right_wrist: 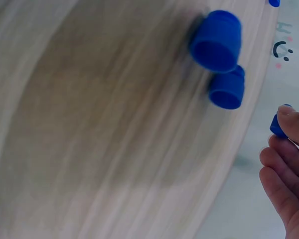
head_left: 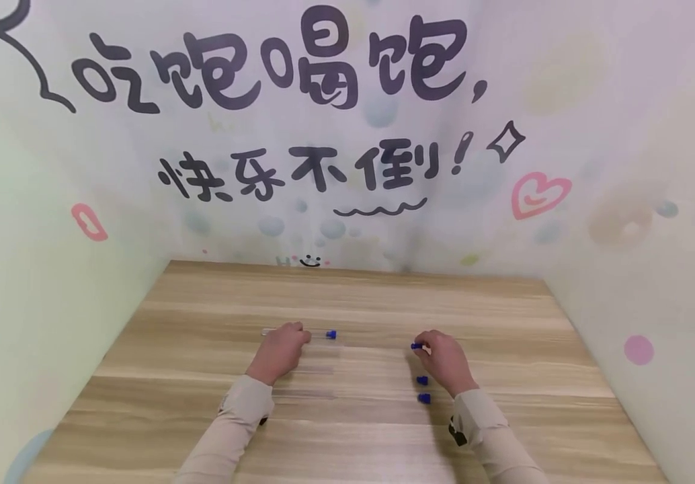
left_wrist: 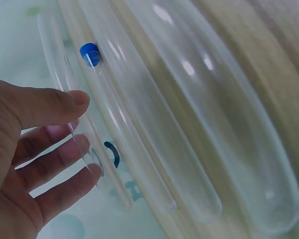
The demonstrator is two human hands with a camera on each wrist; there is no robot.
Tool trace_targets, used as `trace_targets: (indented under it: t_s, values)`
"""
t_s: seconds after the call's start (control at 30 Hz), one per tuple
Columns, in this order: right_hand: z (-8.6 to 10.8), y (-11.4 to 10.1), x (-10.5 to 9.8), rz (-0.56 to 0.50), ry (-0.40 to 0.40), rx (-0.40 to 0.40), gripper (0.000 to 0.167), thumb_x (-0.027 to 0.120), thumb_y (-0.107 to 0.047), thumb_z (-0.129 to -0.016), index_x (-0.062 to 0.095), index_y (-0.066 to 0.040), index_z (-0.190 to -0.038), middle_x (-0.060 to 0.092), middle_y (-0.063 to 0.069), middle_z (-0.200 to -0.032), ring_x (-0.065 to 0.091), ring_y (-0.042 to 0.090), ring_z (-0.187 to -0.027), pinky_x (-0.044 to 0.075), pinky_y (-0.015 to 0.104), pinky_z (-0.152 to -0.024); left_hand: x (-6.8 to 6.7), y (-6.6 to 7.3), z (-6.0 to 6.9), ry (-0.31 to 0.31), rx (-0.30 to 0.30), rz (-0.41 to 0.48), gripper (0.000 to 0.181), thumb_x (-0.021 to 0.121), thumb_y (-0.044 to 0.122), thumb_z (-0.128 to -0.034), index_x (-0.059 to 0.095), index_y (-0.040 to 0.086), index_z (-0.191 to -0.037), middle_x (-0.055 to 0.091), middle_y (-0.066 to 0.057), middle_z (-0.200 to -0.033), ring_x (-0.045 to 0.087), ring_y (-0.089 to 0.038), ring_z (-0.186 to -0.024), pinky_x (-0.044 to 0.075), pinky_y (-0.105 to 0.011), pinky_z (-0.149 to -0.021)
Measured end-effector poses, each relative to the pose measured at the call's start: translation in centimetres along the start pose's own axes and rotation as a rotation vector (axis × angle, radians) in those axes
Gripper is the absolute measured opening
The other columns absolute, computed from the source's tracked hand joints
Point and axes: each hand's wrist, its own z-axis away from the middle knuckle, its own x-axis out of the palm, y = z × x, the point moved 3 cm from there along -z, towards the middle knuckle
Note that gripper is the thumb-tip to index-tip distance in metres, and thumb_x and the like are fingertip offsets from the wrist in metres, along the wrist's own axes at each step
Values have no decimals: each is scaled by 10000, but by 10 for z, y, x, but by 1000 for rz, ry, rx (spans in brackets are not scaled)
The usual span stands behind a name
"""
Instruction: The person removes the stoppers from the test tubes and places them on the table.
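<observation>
My left hand pinches a clear, uncapped tube between thumb and fingers, seen in the left wrist view. Beside it lies a clear tube with a blue cap, the cap pointing right in the head view. Two more clear tubes lie nearer me on the table. In my right hand, thumb and fingers pinch a small blue cap. Two other blue caps, a farther one and a nearer one, rest on the table below that hand.
The wood-grained table meets a pale wall at its back edge. Black lettering and coloured drawings cover that wall, and side walls stand to the left and right.
</observation>
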Motion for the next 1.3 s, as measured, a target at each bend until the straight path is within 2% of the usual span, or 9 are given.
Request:
trace_targets:
  t_s: [0.13,0.3,0.5,0.8,1.3]
  values:
    - [2,5,3,-5,-22,16,101,757,-57,-773,715,-50,-865,681,67,-878,641,202,-776,533,360,-700,4,-3,1,-57,-41,3,145,676,-49,-802,689,94,-819,591,-41,-738,611,-206,-681,502,-313,-545]
    - [6,12,7,-2,-47,42,98,752,-41,-770,723,-42,-863,684,77,-878,648,207,-789,541,359,-710,8,-6,3,-92,-74,17,163,659,-63,-807,699,95,-816,625,-51,-759,621,-207,-688,513,-324,-565]
    - [8,17,11,-11,-90,86,78,753,-59,-773,723,-50,-845,687,75,-848,626,173,-747,528,350,-683,14,-10,5,-91,-82,31,215,624,-93,-800,674,99,-715,620,-47,-696,622,-216,-641,491,-345,-514]
    - [12,19,14,-6,-93,60,70,754,-36,-759,719,-50,-818,699,75,-835,643,186,-735,531,355,-678,17,-13,6,-91,-87,44,259,615,-110,-787,618,105,-643,578,-36,-637,596,-209,-593,452,-342,-476]
    - [15,19,15,15,-80,44,102,761,-45,-759,731,-21,-854,688,92,-828,638,181,-722,536,337,-661,18,-13,6,-119,-91,32,181,638,-71,-810,644,81,-710,601,-66,-697,618,-232,-643,495,-357,-511]
